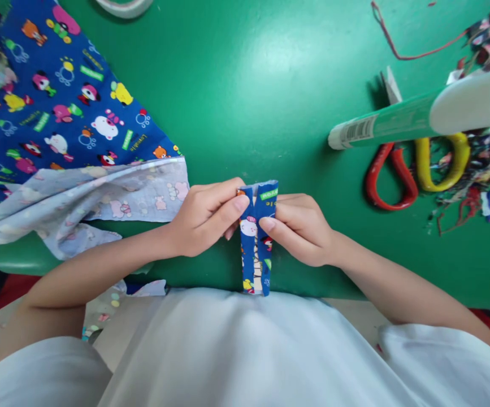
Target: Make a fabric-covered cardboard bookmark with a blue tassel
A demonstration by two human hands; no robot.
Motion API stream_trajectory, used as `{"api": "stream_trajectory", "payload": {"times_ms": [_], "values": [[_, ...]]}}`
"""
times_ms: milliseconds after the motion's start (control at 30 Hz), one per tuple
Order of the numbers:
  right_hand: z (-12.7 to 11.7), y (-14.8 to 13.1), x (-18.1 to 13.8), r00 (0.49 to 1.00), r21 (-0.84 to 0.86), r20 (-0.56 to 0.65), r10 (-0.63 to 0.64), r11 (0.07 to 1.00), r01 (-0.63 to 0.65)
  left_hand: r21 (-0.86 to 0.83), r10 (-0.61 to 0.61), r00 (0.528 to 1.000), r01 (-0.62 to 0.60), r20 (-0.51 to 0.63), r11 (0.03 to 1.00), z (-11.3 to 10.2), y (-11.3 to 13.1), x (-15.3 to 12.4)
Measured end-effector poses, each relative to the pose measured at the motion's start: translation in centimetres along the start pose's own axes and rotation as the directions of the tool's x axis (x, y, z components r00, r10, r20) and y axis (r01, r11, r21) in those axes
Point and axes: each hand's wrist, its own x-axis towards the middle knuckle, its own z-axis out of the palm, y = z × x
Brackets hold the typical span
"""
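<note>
A narrow strip of blue cartoon-print fabric (255,237), folded lengthwise, stands upright at the near edge of the green table (245,85). My left hand (204,215) pinches its upper left side with thumb and fingers closed. On the strip's right side, my right hand (302,226) grips it the same way. Both hands meet at the strip's upper half; its lower end hangs toward my white shirt.
A large piece of the same blue printed fabric (50,113) lies at the left with its pale underside folded over. A green glue tube (389,124), red and yellow scissor handles (414,169) and fabric scraps (486,181) lie at the right. A red thread (401,51) lies far right.
</note>
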Motion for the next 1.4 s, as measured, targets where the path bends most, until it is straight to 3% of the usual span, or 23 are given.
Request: {"api": "stream_trajectory", "payload": {"times_ms": [167, 400, 500, 633, 733, 967, 1400], "values": [[-0.3, -0.2, -0.1, 0.999, -0.047, -0.008, 0.042, 0.998, -0.043, 0.037, 0.024, 0.998, -0.022, -0.053, 0.999, -0.3, 0.2, 0.3], [0.0, -0.7, -0.2, 0.919, 0.017, -0.320, 0.230, 0.971, -0.237, 0.270, 0.049, 0.999, -0.046, -0.005, 0.962, -0.5, 0.2, 0.3], [0.3, -0.4, -0.2, 0.905, -0.018, -0.364, 0.219, 0.970, -0.242, 0.224, -0.025, 0.999, 0.030, -0.023, 0.974, -0.4, 0.1, 0.3], [0.4, 0.2, -0.3, 0.899, -0.174, -0.426, 0.101, 0.966, -0.190, 0.020, -0.084, 0.996, 0.085, -0.021, 0.996, -0.2, -0.2, 0.3], [0.2, 0.4, -0.3, 0.903, -0.241, -0.428, 0.035, 0.958, -0.152, -0.052, -0.078, 0.997, 0.077, -0.023, 0.996, -0.2, -0.4, 0.2], [-0.7, 0.8, -0.4, 0.927, -0.318, -0.360, -0.109, 0.948, -0.012, -0.012, -0.041, 0.996, 0.041, -0.085, 0.999, 0.0, -0.5, 0.0], [-1.2, 1.1, -0.3, 0.949, -0.243, -0.304, -0.084, 0.970, 0.008, 0.156, 0.115, 0.977, -0.087, -0.178, 0.984, 0.1, -0.3, 0.2]]}}
